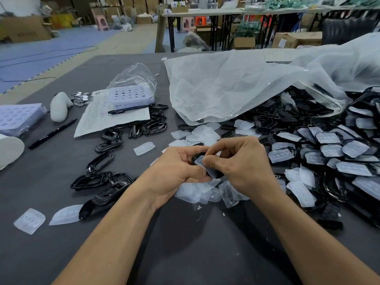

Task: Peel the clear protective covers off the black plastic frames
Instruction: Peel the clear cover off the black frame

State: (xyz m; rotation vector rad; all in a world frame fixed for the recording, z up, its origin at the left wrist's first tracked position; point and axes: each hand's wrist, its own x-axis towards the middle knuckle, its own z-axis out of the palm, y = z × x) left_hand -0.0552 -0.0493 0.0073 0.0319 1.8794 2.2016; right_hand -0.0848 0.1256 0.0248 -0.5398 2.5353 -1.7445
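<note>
I see L hand (181,171) gripping black frame (194,157), R hand (240,161) pinching its clear cover (212,173); loose covers (195,193) underneath, unpeeled heap (329,153) right.

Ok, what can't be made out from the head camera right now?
Head view:
- The black frame: mostly hidden by the left hand and right hand; how far its clear cover is peeled is unclear.
- Parts under the plastic bag: veiled by it.
- The pile of covered frames: cut by the right edge.
- Print on the paper sheet: too small.
</note>
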